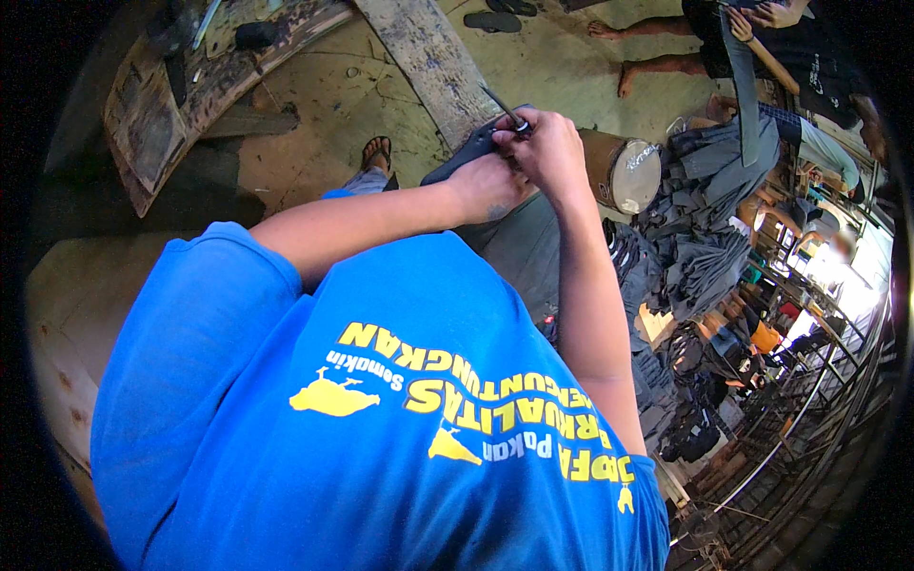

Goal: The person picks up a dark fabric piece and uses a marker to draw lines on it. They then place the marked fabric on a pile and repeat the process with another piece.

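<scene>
My left hand (487,187) is closed on a black, flat, sole-shaped piece (462,157), which lies over the near end of a long wooden plank (428,62). Just above it, my right hand (547,147) grips a tool with a thin dark rod (499,102), the rod pointing up and away to the left. A pale metal ring shows where the rod meets the fist; the handle is hidden in my fingers. Both hands are close together, and the right fingertips meet the black piece. I cannot make out whether the tool touches it.
A worn wooden table (205,100) stands at the left with small tools on it. Right of my hands is a round drum (633,176), beside a big heap of dark sheets (700,205). Another person (752,57) sits at the far right, holding a long dark strip. Sandals (492,21) lie on the far floor.
</scene>
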Demonstrator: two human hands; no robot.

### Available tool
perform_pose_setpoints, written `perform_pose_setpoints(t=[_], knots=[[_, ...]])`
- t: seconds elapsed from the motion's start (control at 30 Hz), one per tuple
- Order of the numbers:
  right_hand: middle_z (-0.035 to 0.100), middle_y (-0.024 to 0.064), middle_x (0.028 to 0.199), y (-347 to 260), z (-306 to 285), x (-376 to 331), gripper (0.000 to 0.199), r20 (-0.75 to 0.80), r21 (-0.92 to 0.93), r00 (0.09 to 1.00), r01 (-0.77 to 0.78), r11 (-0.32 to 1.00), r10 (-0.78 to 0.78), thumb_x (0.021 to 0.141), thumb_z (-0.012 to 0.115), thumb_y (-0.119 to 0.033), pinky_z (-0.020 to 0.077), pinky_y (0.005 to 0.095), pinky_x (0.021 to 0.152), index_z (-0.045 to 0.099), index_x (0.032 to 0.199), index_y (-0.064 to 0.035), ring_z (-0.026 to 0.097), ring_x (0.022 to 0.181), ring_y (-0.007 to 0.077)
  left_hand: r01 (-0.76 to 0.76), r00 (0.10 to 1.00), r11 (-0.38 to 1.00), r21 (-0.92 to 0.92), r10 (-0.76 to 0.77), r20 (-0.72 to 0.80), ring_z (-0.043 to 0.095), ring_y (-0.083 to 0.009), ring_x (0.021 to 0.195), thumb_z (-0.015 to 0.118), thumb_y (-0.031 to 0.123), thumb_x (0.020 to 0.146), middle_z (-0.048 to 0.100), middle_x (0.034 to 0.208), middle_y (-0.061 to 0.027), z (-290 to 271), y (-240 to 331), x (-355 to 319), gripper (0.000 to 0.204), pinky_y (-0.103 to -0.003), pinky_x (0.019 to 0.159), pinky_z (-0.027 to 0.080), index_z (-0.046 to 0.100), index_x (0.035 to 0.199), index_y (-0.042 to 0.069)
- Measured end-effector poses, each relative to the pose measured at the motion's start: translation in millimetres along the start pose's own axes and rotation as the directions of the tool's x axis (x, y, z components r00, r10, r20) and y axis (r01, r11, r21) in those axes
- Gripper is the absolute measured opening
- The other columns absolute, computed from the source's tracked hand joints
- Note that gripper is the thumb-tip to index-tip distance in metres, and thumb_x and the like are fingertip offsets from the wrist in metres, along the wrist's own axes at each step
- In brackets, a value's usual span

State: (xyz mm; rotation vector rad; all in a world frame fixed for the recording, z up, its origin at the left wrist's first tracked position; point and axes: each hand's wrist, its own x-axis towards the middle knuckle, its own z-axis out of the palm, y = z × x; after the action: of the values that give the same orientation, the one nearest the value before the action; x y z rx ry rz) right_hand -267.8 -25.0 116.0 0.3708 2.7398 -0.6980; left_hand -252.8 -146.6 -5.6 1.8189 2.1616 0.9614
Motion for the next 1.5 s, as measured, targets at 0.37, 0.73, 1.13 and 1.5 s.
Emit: perform_pose_setpoints(t=[0.37,0.73,1.13,1.5], knots=[[0.073,0.0193,0.09,-5,-5,6,0.014,0.055,-0.072,0.996,0.076,0.995,-0.072,0.08,0.074,-0.015,0.0552,0.0483,0.076,0.078,0.093,-0.0125,0.07,0.089,0.0395,-0.009,0.996,1.0,0.0,0.009,-0.085,0.069,-0.035,0.095,0.055,0.015,0.087,0.07,0.108,-0.0182,0,0,-3,0.031,-0.047,0.084,0.054,0.062,0.116,0.007],[0.072,0.0196,0.085,-5,-18,1,0.017,-0.002,0.187,0.998,-0.059,0.981,0.06,0.087,0.075,-0.019,0.0548,0.0417,0.075,0.074,0.097,-0.0058,0.072,0.079,0.035,-0.03,0.995,0.994,0.109,0.04,-0.087,0.056,-0.0323,0.131,0.052,0.015,0.09,0.063,0.132,-0.0204,-13,2,5,0.036,-0.045,0.116,0.037,0.064,0.121,0.003],[0.07,0.0191,0.106,-4,-20,38,0.054,0.435,-0.08,0.866,0.309,0.948,-0.246,0.08,0.069,-0.006,0.0551,0.0501,0.084,0.06,0.133,-0.0107,0.067,0.099,0.0421,0.101,0.989,0.993,-0.064,-0.093,0.114,0.067,-0.0262,0.109,0.057,0.019,0.087,0.072,0.114,-0.0106,-10,2,2,0.034,-0.041,0.098,0.05,0.071,0.115,0.004],[0.067,0.027,0.116,5,-19,63,0.049,0.516,0.14,0.828,0.169,0.976,-0.218,0.08,0.062,-0.002,0.0526,0.0453,0.094,0.061,0.129,0.0002,0.064,0.109,0.045,0.135,0.991,0.986,-0.094,-0.135,0.014,0.057,-0.0262,0.129,0.055,0.023,0.091,0.065,0.134,-0.0112,4,2,6,0.044,-0.04,0.116,0.038,0.064,0.13,0.003]])
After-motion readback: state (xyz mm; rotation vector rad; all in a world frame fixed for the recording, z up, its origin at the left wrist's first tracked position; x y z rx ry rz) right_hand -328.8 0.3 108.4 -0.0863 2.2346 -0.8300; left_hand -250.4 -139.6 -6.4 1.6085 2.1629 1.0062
